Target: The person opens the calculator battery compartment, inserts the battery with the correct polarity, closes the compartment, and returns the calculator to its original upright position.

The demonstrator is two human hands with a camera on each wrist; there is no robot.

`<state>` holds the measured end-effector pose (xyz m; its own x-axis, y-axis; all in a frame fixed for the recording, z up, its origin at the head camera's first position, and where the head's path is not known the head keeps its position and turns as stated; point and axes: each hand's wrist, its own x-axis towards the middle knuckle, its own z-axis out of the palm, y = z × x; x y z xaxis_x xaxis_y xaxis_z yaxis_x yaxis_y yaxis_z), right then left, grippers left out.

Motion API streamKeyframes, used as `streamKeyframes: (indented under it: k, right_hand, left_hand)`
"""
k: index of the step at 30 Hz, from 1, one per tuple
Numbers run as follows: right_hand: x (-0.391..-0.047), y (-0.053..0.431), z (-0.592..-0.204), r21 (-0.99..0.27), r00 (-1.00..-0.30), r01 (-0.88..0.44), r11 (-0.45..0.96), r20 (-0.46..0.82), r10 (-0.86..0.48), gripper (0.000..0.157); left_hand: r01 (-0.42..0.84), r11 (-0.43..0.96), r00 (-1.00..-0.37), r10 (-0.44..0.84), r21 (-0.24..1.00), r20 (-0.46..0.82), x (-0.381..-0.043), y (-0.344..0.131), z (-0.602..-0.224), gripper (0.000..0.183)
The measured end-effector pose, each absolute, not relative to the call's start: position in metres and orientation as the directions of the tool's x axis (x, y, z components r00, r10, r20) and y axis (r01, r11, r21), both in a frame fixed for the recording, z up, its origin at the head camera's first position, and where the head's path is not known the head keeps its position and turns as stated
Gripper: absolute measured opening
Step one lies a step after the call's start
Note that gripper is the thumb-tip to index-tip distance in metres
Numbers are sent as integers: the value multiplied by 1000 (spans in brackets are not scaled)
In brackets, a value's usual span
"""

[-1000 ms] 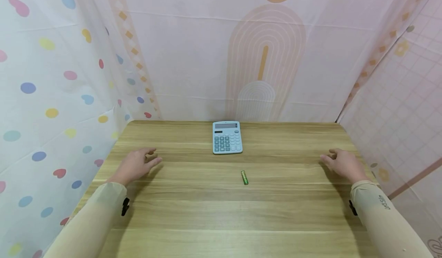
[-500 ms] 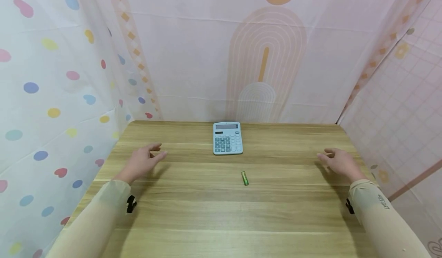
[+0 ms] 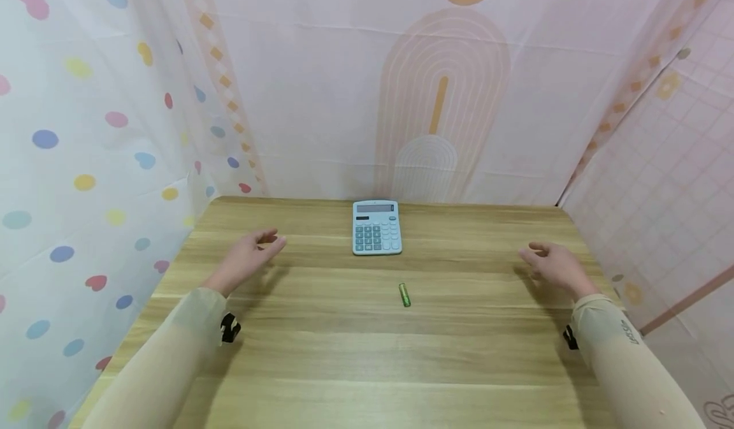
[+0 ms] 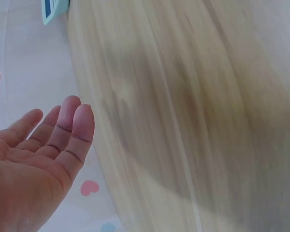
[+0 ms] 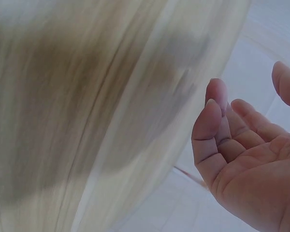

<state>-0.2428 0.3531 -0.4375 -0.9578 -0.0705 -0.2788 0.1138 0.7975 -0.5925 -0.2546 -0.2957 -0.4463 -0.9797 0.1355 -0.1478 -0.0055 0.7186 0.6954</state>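
A light blue calculator (image 3: 376, 228) lies face up near the back edge of the wooden table (image 3: 344, 365). In front of it, slightly to the right, is a small green battery (image 3: 404, 294). My left hand (image 3: 246, 258) hovers over the table left of the calculator, fingers relaxed and holding nothing. In the left wrist view the palm and bent fingertips (image 4: 82, 123) show, with a corner of the calculator at the top. Over the right side of the table is my right hand (image 3: 553, 266), its loosely bent fingers holding nothing either.
Behind the table hangs a pale curtain (image 3: 321, 97) with an arch print. A dotted curtain (image 3: 86, 225) lines the left side, and a checked one (image 3: 676, 193) the right. Black straps sit at both wrists, over light sleeves.
Both hands have moved inward over the table, the left one rightward and slightly farther back, the right one a little leftward. The calculator and battery lie as before.
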Motion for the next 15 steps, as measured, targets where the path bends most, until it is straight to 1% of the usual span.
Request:
streamKeyframes:
  k: [7, 11, 15]
  right_hand:
    - [-250, 343, -437, -612, -954, 119, 782, -288, -79, 89]
    - [-254, 335, -435, -632, -952, 114, 767, -290, -98, 86]
    - [-260, 324, -432, -651, -952, 103, 752, -283, -115, 87]
  left_hand:
    - [-32, 670, -971, 157, 742, -183, -257, -281, -446, 92]
    - [-50, 651, -964, 167, 758, -208, -258, -271, -447, 94]
    - [-56, 617, -961, 181, 785, -211, -263, -262, -447, 97]
